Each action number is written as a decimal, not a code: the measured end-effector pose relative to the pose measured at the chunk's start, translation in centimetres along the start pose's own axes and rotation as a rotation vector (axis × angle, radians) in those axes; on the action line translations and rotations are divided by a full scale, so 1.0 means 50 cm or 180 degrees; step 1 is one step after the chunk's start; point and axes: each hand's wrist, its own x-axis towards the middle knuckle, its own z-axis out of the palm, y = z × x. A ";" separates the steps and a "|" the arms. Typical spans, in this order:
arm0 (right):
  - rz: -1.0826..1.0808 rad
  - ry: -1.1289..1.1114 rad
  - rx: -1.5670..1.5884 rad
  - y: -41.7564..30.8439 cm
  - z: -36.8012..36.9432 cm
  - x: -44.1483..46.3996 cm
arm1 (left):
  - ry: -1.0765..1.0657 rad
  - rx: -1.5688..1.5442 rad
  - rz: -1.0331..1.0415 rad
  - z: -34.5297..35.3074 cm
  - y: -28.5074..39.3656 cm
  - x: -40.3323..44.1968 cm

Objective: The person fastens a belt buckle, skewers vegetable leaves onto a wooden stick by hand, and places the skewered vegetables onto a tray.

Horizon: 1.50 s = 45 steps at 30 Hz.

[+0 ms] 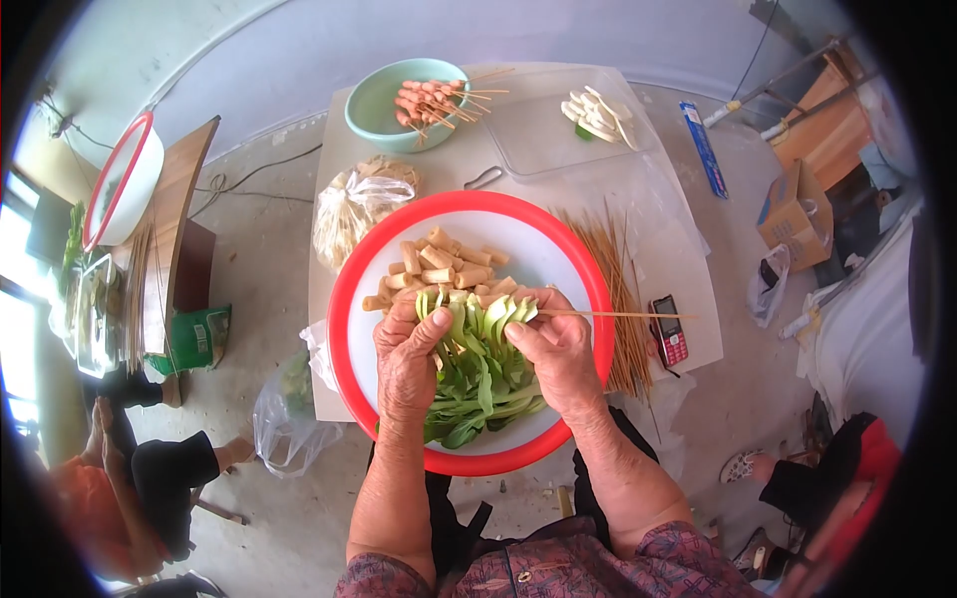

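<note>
A skewer (623, 315) runs through a row of pale green leafy stalks (483, 317), its bare end pointing right. My left hand (412, 344) pinches the left end of the row. At the right end, my right hand (553, 344) has its fingers closed round the vegetables and the skewer. Both are over a large white basin with a red rim (342, 389). Under the hands, dark green leaves (469, 414) hang and lie in the basin. Behind them is a heap of tan cylindrical pieces (444, 261).
Loose skewers (613, 299) and a phone (668, 331) lie right of the basin. Behind are a green bowl (374, 100) with skewered pieces, a clear tray (518, 149) with white slices, and a plastic bag (354, 214). People sit at both sides.
</note>
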 end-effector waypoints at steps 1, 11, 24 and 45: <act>0.0021 0.0000 0.0076 0.000 -0.001 0.000 | 0.0002 0.0000 0.0009 -0.002 -0.002 0.000; 0.0112 -0.0005 -0.0241 -0.006 -0.001 0.001 | -0.0077 0.0277 -0.0017 -0.018 -0.016 0.002; 0.0117 -0.0052 -0.0136 -0.007 -0.004 0.005 | -0.0077 0.0225 0.0023 -0.019 -0.013 0.003; -0.1140 -0.0702 -0.4096 -0.129 -0.120 -0.026 | 0.0005 0.0589 0.0504 -0.079 0.060 0.014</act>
